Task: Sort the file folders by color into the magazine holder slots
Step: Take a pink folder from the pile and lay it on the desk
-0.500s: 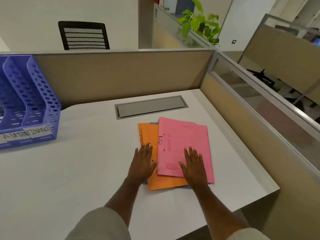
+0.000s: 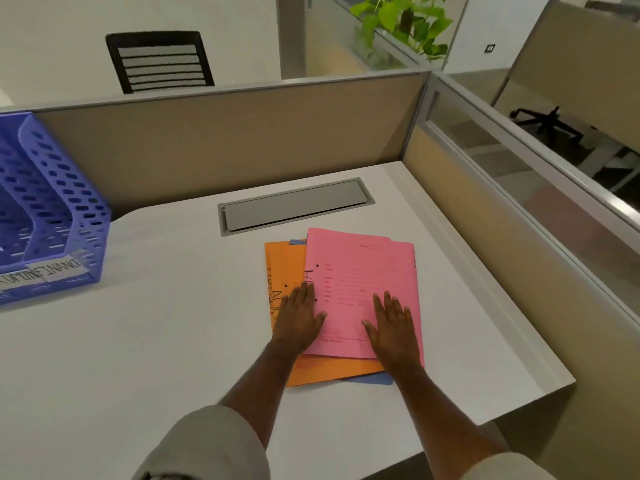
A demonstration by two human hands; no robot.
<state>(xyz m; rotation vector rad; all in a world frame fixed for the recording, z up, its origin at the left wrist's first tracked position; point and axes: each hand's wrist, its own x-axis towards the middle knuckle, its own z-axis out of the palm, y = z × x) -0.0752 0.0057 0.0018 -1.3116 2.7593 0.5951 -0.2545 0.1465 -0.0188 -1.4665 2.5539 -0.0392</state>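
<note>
A loose stack of flat paper file folders is lying on the white bench point(image 2: 145, 341) near its right edge, with a pink printed folder point(image 2: 360, 282) on top, an orange folder point(image 2: 280, 268) fanning out beneath it to the left and front, and a blue folder point(image 2: 372, 378) showing only as slivers at the stack's near and far edges. Both hands are resting flat on the stack with fingers straight and close together, gripping nothing: the left hand point(image 2: 299, 320) is pressing across the seam where the pink folder overlaps the orange one, while the right hand point(image 2: 393, 327) is lying wholly on the pink folder near its front right corner. The two hands are sitting well apart, palms down. A blue perforated plastic magazine holder point(image 2: 65, 209) with handwritten paper labels on its front is standing at the bench's left side, well apart from the stack. A grey metal cable hatch point(image 2: 294, 206) is sitting in the bench just behind the folders, before a beige partition panel point(image 2: 225, 133).
</note>
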